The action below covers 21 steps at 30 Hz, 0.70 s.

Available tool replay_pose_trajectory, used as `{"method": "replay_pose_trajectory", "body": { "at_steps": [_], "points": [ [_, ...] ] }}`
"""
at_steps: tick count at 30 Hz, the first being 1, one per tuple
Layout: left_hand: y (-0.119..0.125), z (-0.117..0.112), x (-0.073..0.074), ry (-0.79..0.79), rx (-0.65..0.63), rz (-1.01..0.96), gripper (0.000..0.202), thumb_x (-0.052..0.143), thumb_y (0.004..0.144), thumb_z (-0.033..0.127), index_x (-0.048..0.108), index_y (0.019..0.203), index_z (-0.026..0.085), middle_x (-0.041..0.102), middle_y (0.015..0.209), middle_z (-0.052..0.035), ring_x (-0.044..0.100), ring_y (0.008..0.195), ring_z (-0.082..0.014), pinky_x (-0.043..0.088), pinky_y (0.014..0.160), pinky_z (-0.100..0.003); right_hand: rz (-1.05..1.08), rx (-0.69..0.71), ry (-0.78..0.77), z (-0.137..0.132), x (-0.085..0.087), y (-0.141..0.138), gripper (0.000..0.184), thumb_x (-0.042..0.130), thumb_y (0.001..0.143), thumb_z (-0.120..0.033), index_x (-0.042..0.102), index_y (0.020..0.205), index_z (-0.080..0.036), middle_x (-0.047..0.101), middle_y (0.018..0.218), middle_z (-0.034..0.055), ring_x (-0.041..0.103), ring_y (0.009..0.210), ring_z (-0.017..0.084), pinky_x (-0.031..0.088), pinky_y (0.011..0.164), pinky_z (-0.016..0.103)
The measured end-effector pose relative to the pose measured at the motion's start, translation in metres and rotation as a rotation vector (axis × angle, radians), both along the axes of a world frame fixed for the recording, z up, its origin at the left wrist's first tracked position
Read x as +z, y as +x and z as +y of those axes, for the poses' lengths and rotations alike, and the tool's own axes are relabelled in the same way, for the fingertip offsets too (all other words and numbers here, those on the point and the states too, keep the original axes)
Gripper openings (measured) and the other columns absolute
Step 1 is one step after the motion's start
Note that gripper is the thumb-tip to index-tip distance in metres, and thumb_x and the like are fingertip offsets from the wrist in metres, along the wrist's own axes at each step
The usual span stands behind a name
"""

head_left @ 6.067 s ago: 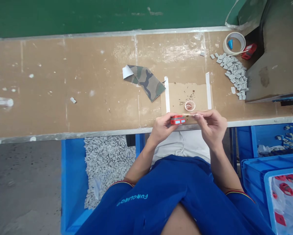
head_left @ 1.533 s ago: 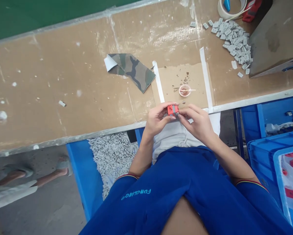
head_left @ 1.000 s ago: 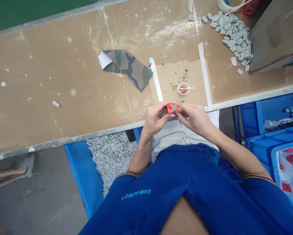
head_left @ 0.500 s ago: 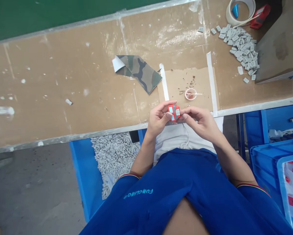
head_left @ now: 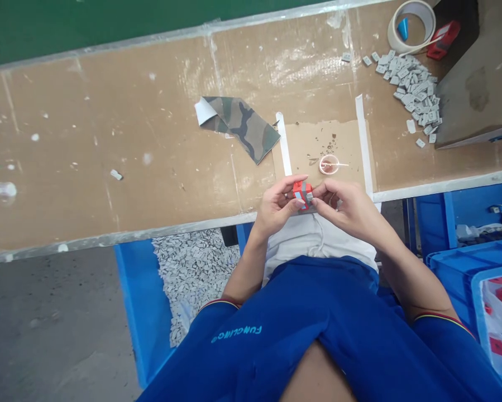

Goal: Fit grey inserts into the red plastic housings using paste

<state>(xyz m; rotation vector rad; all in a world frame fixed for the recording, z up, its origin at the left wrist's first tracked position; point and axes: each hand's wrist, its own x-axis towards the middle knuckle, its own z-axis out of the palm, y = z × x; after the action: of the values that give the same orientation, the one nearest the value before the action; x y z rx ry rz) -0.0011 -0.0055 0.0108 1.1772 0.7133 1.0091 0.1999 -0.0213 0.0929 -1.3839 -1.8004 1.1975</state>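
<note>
My left hand (head_left: pixel 279 206) is closed round a small red toy car (head_left: pixel 300 190) with grey and light blue parts, held just above the table's front edge. At the toy's right end sits a light grey piece (head_left: pixel 310 196). The thumb and fingertips of my right hand (head_left: pixel 345 205) are pinched together against that end; whether they grip the grey piece or only press it I cannot tell. Just beyond the hands, a small cup (head_left: pixel 323 167) with brown contents has a thin white stick (head_left: pixel 342 164) across it.
Camouflage cloth (head_left: pixel 251 125) lies on the table left of white tape strips. Many small grey pieces (head_left: pixel 414 89) are heaped at the right, near a tape roll (head_left: pixel 395 39) and another red toy (head_left: pixel 443 42). Blue bins (head_left: pixel 447 268) stand right; a blue container (head_left: pixel 137 312) of grey pieces stands below left.
Both hands and the toy have shifted slightly right in view. The toy is turned a little, and my right thumb and fingers now press closer against its right end.
</note>
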Motion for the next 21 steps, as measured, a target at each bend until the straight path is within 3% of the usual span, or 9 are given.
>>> {"method": "replay_pose_trajectory", "body": {
  "at_steps": [3, 7, 11, 13, 17, 21],
  "points": [
    [-0.001, 0.0, -0.003, -0.023, -0.005, -0.047, 0.053, 0.079, 0.092, 0.05, 0.066, 0.134, 0.022, 0.08, 0.121, -0.0126, 0.079, 0.105, -0.0211, 0.063, 0.09, -0.031, -0.016, -0.013, 0.093, -0.005, -0.004, -0.003, 0.006, 0.065, 0.097, -0.018, 0.07, 0.099, -0.019, 0.076, 0.092, 0.0044, 0.064, 0.071, 0.014, 0.05, 0.063, 0.027],
    [0.0, -0.002, -0.007, -0.084, -0.03, -0.181, 0.047, 0.073, 0.096, 0.054, 0.058, 0.13, 0.025, 0.079, 0.104, -0.0063, 0.077, 0.089, -0.017, 0.062, 0.082, -0.029, 0.029, -0.138, 0.302, -0.017, -0.022, -0.017, 0.035, 0.072, 0.095, -0.025, 0.063, 0.13, -0.023, 0.07, 0.123, 0.0121, 0.068, 0.107, 0.024, 0.06, 0.079, 0.035],
    [0.007, -0.01, -0.002, -0.107, -0.118, -0.185, 0.046, 0.067, 0.099, 0.057, 0.052, 0.13, 0.027, 0.076, 0.1, -0.0044, 0.075, 0.084, -0.0165, 0.061, 0.076, -0.028, 0.006, -0.255, 0.464, -0.029, -0.034, -0.029, 0.043, 0.072, 0.097, -0.027, 0.06, 0.138, -0.026, 0.066, 0.123, 0.0133, 0.068, 0.114, 0.028, 0.064, 0.085, 0.042],
    [0.01, -0.015, 0.007, -0.047, -0.108, -0.148, 0.042, 0.065, 0.101, 0.054, 0.051, 0.131, 0.028, 0.077, 0.113, -0.0071, 0.077, 0.095, -0.0188, 0.062, 0.082, -0.031, -0.01, -0.265, 0.505, -0.034, -0.032, -0.027, 0.044, 0.07, 0.098, -0.023, 0.06, 0.141, -0.028, 0.067, 0.122, 0.0126, 0.069, 0.113, 0.028, 0.064, 0.087, 0.042],
    [0.009, -0.019, 0.033, 0.209, 0.054, 0.031, 0.027, 0.073, 0.099, 0.035, 0.063, 0.123, 0.028, 0.067, 0.146, -0.0098, 0.069, 0.129, -0.0244, 0.06, 0.104, -0.041, -0.043, -0.252, 0.547, -0.043, -0.018, -0.017, 0.055, 0.069, 0.099, -0.018, 0.057, 0.15, -0.033, 0.069, 0.121, 0.011, 0.072, 0.107, 0.025, 0.066, 0.085, 0.039],
    [0.006, -0.021, 0.059, 0.411, 0.074, 0.162, 0.013, 0.072, 0.099, 0.028, 0.074, 0.111, 0.026, 0.073, 0.134, -0.0099, 0.069, 0.127, -0.0259, 0.059, 0.107, -0.046, -0.06, -0.277, 0.606, -0.054, -0.001, -0.013, 0.06, 0.069, 0.099, -0.016, 0.055, 0.153, -0.037, 0.07, 0.122, 0.0107, 0.073, 0.108, 0.026, 0.066, 0.09, 0.042]
  ]
}}
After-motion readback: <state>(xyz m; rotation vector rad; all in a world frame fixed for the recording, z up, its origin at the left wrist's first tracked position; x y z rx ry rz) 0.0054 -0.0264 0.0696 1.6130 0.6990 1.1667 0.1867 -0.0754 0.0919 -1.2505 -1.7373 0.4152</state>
